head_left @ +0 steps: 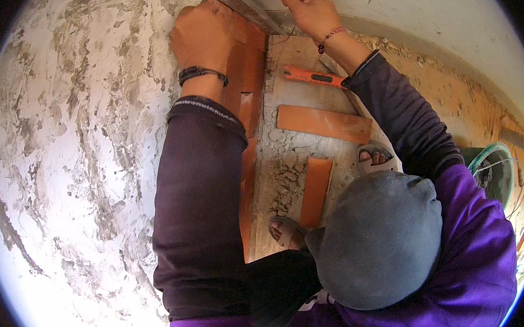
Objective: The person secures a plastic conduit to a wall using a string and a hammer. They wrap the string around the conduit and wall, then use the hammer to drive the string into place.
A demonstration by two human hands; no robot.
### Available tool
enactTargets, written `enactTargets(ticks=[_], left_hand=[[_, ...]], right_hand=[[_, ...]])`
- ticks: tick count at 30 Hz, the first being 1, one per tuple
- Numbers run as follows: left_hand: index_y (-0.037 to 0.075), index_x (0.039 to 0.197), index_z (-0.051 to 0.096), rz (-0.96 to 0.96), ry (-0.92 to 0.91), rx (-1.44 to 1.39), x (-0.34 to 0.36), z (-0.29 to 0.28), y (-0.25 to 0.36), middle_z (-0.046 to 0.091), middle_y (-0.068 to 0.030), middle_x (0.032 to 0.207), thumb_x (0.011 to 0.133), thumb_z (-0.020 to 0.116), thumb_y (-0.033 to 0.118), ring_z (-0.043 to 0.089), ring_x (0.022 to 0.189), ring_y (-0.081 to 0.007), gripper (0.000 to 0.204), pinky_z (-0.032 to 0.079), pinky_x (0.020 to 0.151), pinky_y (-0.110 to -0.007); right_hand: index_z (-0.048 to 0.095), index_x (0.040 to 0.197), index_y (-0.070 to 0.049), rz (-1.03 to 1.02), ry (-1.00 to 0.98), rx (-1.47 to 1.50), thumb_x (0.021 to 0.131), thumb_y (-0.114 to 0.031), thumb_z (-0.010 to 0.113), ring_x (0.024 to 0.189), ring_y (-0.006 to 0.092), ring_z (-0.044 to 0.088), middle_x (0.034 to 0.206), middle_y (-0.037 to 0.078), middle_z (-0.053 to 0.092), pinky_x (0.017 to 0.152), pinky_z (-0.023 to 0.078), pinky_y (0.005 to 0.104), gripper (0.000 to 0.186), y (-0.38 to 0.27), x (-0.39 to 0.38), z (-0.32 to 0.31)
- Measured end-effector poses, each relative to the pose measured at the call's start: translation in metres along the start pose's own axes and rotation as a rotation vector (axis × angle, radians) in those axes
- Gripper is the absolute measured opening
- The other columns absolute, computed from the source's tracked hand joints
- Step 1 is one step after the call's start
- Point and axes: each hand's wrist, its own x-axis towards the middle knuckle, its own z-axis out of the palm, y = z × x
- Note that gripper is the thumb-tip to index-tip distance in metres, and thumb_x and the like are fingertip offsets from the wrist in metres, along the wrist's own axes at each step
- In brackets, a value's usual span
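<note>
My left hand (203, 37), a dark band at its wrist, is closed at the top of a row of terracotta tiles (244, 61) set along the rough plastered surface. Its fingertips are hidden, and so is whatever they grip. A long grey straight bar (251, 7) runs just beyond it. My right hand (312, 14) is raised past the bar's end with thumb and fingers pinched together. Anything in that pinch is too small to make out. Below it lies a flat orange tool (313, 76) with a dark slot, near my right cuff.
Two loose terracotta tiles (323, 124) lie on the dusty board, with crumbled mortar (284, 183) beside them. Sandaled feet (374, 157) stand close by. A green-rimmed bucket (495, 174) is at the right. A grey cap (377, 240) covers part of the view. A pale wall (409, 7) rises beyond.
</note>
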Motion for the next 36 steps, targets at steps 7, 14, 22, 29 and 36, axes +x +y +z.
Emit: enactTargets(ticks=[7, 14, 22, 29, 36], left_hand=[[0.012, 0.09, 0.074, -0.077, -0.043, 0.055, -0.004, -0.004, 0.001, 0.069, -0.017, 0.084, 0.081, 0.063, 0.031, 0.066, 0.079, -0.0389, 0.023, 0.054, 0.071, -0.046], [0.011, 0.089, 0.072, -0.069, 0.02, 0.097, -0.002, 0.009, -0.004, 0.069, -0.0172, 0.084, 0.084, 0.06, 0.032, 0.066, 0.08, -0.0387, 0.025, 0.054, 0.069, -0.047], [0.011, 0.092, 0.072, -0.106, -0.016, 0.054, 0.0, 0.005, 0.003, 0.068, -0.0172, 0.085, 0.084, 0.06, 0.034, 0.066, 0.079, -0.0376, 0.026, 0.054, 0.07, -0.046], [0.008, 0.091, 0.071, -0.058, 0.085, -0.142, -0.016, -0.014, 0.012, 0.069, -0.0137, 0.084, 0.083, 0.064, 0.033, 0.066, 0.079, -0.0339, 0.027, 0.052, 0.071, -0.04], [-0.001, 0.096, 0.062, -0.679, 0.219, -0.872, -0.097, -0.034, 0.075, 0.063, -0.0088, 0.083, 0.092, 0.06, 0.035, 0.055, 0.072, -0.0152, 0.037, 0.045, 0.066, -0.03]], right_hand=[[0.066, 0.084, -0.002, 0.065, -0.063, -0.013, 0.088, -0.034, 0.06, 0.056, 0.008, 0.046, 0.063, -0.001, 0.054, 0.053, 0.039, 0.0269, 0.033, -0.01, -0.003, -0.002], [0.066, 0.091, 0.0, 0.021, -0.02, -0.024, 0.091, -0.031, 0.051, 0.065, 0.0196, 0.061, 0.069, 0.016, 0.063, 0.062, 0.047, 0.0365, 0.034, -0.02, -0.003, -0.008], [0.064, 0.08, -0.005, 0.063, -0.152, 0.194, 0.088, -0.033, 0.06, 0.052, 0.0063, 0.041, 0.068, -0.005, 0.055, 0.047, 0.034, 0.0259, 0.029, -0.013, -0.008, -0.01], [0.056, 0.083, -0.01, 0.379, -0.446, 0.462, 0.092, -0.025, 0.055, 0.043, 0.0027, 0.029, 0.059, -0.009, 0.041, 0.039, 0.022, 0.0216, 0.017, -0.061, -0.029, -0.019], [0.056, 0.084, -0.01, 0.589, -0.489, 0.704, 0.095, -0.024, 0.053, 0.04, 0.0033, 0.026, 0.058, -0.009, 0.039, 0.037, 0.02, 0.0219, 0.018, -0.076, -0.03, -0.026]])
